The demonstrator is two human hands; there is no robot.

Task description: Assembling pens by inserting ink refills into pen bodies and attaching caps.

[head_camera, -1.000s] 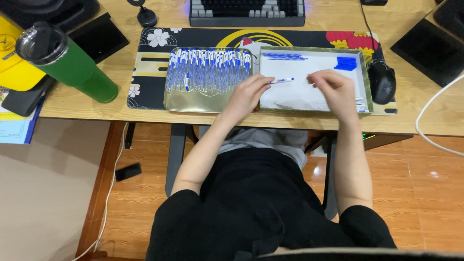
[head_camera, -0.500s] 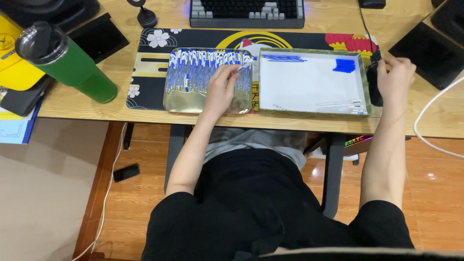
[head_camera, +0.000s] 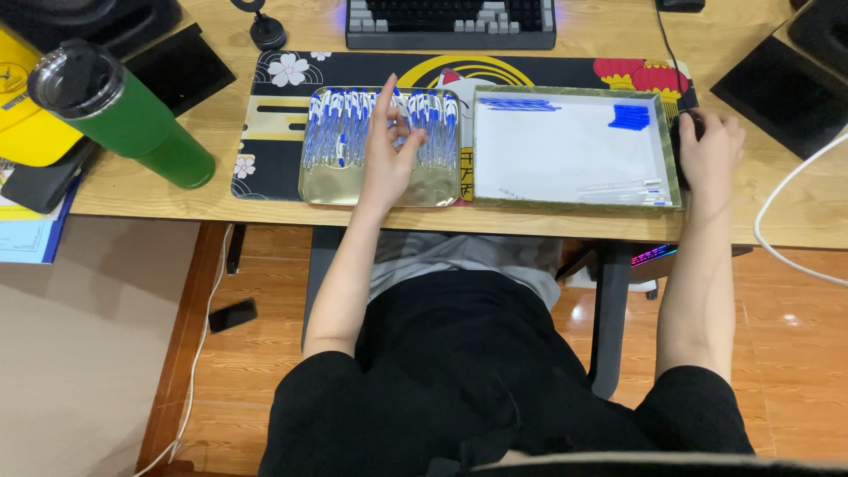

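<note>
A gold tray holds a row of several blue-and-white pens. My left hand hovers over that row with its index finger raised and the other fingers curled onto a pen. To the right lies a gold-rimmed tray lined with white paper that bears blue scribbles; a few clear pen parts rest at its near right corner. My right hand lies over a black computer mouse beside that tray.
A patterned black desk mat lies under both trays. A green tumbler stands at the left near a yellow object. A keyboard sits at the back, a white cable at the right. A phone lies on the floor.
My right hand left the white paper and went right to the mouse. My left hand moved from the paper tray to the pen tray and lifted its index finger.
</note>
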